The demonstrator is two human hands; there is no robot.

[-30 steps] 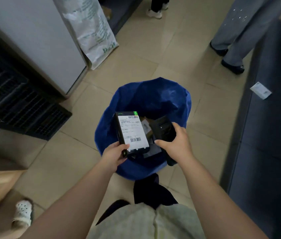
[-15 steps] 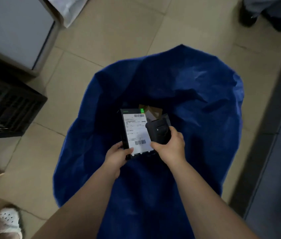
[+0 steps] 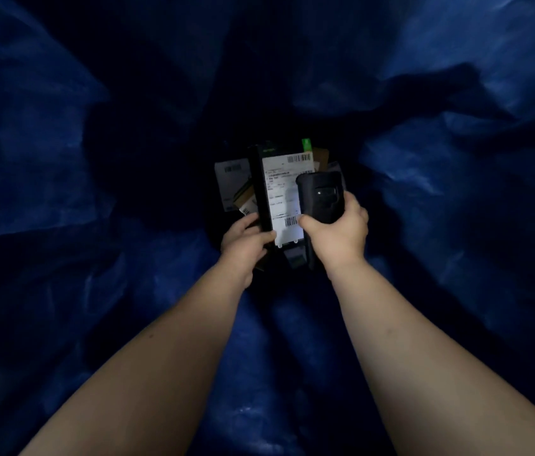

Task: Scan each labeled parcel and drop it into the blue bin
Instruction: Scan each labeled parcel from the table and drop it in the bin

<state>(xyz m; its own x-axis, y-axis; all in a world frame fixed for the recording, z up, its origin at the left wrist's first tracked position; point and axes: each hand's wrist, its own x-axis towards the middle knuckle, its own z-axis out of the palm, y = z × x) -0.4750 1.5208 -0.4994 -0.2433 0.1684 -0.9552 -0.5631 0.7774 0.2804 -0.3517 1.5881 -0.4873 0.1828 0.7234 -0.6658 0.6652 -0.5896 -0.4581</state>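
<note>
Deep inside the blue bin (image 3: 456,93), my left hand (image 3: 246,241) grips the lower left corner of a black parcel (image 3: 277,192) with a white barcode label facing up. My right hand (image 3: 336,232) holds a black handheld scanner (image 3: 320,195) just over the label's right side, its head pointing away from me. A pale glow falls on the label beside the scanner. Both forearms reach down into the bin.
Several other labeled parcels (image 3: 233,182) lie at the bin's bottom under and left of the held one, with a brown cardboard piece (image 3: 320,156) behind. Crumpled blue bin walls fill the whole view on all sides.
The view has dropped down into the bin, so the floor and surroundings are gone from sight. Both hands with parcel and scanner went lower, close to the parcels at the bottom.
</note>
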